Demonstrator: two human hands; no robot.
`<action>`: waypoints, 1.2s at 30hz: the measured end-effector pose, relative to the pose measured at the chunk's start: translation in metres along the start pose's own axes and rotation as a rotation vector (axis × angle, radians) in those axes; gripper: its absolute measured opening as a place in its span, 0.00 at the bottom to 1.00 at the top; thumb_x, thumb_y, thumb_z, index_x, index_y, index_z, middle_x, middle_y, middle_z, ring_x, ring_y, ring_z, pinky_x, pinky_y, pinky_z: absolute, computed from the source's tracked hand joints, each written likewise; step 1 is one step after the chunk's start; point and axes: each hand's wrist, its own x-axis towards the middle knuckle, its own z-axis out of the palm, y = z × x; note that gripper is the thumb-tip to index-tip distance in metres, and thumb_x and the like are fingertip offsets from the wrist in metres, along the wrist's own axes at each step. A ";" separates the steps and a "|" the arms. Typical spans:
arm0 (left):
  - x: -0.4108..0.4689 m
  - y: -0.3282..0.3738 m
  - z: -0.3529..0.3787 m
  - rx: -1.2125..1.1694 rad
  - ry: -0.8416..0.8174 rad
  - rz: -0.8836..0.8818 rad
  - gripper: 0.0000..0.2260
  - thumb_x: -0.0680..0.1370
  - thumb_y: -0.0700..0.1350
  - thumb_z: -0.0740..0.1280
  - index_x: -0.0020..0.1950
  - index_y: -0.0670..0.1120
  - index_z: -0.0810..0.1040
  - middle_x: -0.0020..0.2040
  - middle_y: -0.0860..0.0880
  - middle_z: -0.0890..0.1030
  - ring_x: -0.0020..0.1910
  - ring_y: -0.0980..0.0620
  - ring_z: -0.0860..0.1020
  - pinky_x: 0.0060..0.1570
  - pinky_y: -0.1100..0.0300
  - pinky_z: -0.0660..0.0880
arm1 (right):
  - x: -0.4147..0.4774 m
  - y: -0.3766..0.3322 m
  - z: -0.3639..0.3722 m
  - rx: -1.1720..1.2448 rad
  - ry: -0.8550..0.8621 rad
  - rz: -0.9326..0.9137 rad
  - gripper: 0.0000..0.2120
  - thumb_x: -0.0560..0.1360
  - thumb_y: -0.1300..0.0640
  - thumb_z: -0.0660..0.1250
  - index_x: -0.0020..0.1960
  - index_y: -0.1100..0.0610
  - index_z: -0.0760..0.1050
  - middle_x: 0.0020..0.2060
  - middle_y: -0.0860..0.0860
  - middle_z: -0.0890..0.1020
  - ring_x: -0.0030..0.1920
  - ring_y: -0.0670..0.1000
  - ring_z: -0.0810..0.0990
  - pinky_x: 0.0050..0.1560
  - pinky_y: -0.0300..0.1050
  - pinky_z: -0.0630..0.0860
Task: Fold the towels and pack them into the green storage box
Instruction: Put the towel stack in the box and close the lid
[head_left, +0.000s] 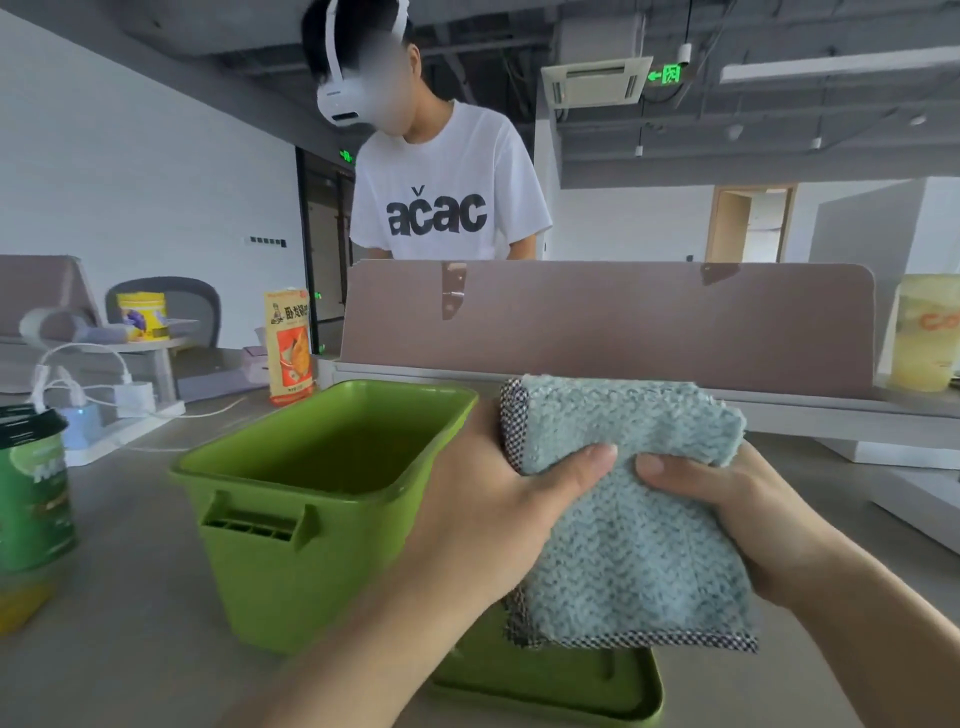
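Folded towel in both hands, just right of box rim

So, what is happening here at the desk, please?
A person holds a folded blue towel in both hands, left hand and right hand, each with a thumb on top. It is held above the green lid, right of the open green storage box. No towel shows in the box; its floor is hidden.
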 end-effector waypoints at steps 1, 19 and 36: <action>0.005 0.007 -0.010 0.011 -0.031 -0.013 0.17 0.67 0.57 0.74 0.53 0.55 0.79 0.48 0.61 0.84 0.45 0.65 0.82 0.44 0.65 0.79 | 0.004 -0.006 0.008 0.025 -0.001 0.009 0.19 0.64 0.58 0.74 0.55 0.59 0.80 0.52 0.61 0.84 0.52 0.63 0.83 0.47 0.55 0.81; 0.073 -0.039 -0.199 0.510 0.077 -0.654 0.21 0.78 0.56 0.60 0.64 0.42 0.73 0.64 0.44 0.76 0.59 0.46 0.75 0.59 0.56 0.72 | 0.099 -0.035 0.146 0.317 -0.002 0.460 0.08 0.74 0.59 0.66 0.48 0.63 0.80 0.35 0.60 0.85 0.30 0.57 0.85 0.26 0.51 0.80; -0.017 -0.027 -0.162 0.448 0.342 -0.197 0.14 0.82 0.50 0.53 0.42 0.48 0.73 0.29 0.54 0.69 0.28 0.56 0.68 0.24 0.65 0.62 | 0.105 -0.009 0.175 -0.390 0.272 0.321 0.14 0.64 0.59 0.78 0.46 0.62 0.79 0.41 0.56 0.85 0.40 0.57 0.84 0.43 0.51 0.82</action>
